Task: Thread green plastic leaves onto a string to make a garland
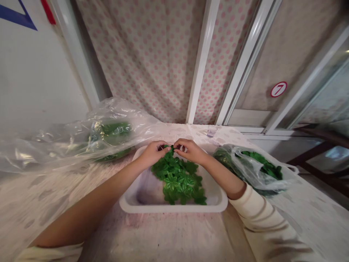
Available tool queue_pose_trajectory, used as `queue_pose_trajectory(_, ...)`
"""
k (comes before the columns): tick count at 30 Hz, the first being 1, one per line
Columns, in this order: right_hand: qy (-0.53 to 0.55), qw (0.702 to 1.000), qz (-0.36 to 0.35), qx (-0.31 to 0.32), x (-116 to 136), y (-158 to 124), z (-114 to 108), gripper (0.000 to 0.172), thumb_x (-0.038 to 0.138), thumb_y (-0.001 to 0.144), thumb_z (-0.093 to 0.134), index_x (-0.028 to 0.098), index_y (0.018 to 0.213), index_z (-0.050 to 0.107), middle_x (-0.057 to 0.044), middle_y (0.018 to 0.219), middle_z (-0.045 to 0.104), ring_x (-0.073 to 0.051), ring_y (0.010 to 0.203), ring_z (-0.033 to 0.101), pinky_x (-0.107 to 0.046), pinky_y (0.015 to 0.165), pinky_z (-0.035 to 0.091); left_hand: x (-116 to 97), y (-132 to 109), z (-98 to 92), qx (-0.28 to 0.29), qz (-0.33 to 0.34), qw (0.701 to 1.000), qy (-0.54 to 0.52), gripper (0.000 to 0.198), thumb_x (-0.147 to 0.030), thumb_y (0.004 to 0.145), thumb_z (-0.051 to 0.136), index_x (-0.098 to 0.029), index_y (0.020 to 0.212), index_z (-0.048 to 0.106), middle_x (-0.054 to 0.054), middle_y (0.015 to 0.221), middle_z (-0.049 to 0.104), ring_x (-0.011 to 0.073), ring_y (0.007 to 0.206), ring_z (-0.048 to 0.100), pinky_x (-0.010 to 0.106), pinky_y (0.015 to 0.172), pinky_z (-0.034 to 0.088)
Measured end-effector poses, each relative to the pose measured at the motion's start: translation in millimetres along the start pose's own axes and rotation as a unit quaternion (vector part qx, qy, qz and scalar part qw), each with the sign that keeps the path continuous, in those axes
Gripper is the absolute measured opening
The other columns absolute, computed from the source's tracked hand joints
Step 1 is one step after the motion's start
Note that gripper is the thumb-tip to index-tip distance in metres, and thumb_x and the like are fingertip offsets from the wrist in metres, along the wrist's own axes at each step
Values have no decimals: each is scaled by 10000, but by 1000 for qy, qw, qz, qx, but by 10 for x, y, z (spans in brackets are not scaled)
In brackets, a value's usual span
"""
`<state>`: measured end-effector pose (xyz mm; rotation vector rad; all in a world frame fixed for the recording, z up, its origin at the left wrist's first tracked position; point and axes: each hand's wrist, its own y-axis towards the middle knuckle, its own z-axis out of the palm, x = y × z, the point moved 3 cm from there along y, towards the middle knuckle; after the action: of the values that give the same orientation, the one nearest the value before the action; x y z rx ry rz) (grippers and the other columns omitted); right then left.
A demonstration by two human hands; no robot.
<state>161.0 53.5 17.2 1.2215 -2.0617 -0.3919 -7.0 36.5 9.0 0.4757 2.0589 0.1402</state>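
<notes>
A white plastic tray [174,209] sits on the table in front of me, with a heap of shiny green lobed leaves [178,180], artificial-looking, inside it. Over the tray's far side, my left hand [155,152] and my right hand [189,150] face each other, fingertips nearly meeting. Both are closed in a pinch on a small green leaf piece [169,148] just above the heap. A thin pale strand shows by the left fingers. Exactly how each fingertip grips the piece is too small to make out.
A large clear plastic bag [117,109] with green contents spreads over the back left. At right lies a plastic bag [275,183] of green leaves [261,163]. A small clear cup [211,131] stands near the back edge, before a dotted curtain [152,54].
</notes>
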Motion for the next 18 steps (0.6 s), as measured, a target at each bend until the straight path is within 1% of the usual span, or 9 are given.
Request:
queue_pose_trajectory(4,1,1000,-3,5,8,0,1,41,179,804,553,155,827,577,-22,795,570,-98,677,543,-192,575,427,-17,-2,18,12,4,1000,-14,259,-396,759,543,-145,795,598,-37,546,519,90,483,483,205,478,376)
queue_pose_trajectory(7,-1,1000,-5,10,22,0,-3,38,178,813,540,158,804,571,-16,777,550,-96,670,528,-192,582,418,-31,-5,40,27,8,998,-54,247,-365,734,581,-151,857,567,-32,625,538,81,497,491,201,490,391)
queue_pose_trajectory(10,-8,1000,-7,14,41,0,-9,34,162,809,535,157,793,564,-13,764,535,-97,668,516,-194,588,412,-53,-12,62,46,25,995,-80,254,-330,726,594,-164,908,533,-27,708,547,71,513,503,203,518,417)
queue_pose_trajectory(14,-13,1000,-17,23,71,3,-13,36,138,801,525,155,782,550,-10,755,519,-97,662,503,-195,590,404,-64,-22,68,52,44,995,-66,220,-312,733,587,-172,890,524,-27,732,539,62,515,499,195,516,422)
queue_pose_trajectory(18,-15,999,-21,26,85,3,-14,41,137,805,515,157,783,544,-13,757,515,-99,656,496,-202,591,401,-64,-31,62,49,49,996,-59,211,-314,749,569,-180,895,497,-30,742,527,61,503,502,197,507,428)
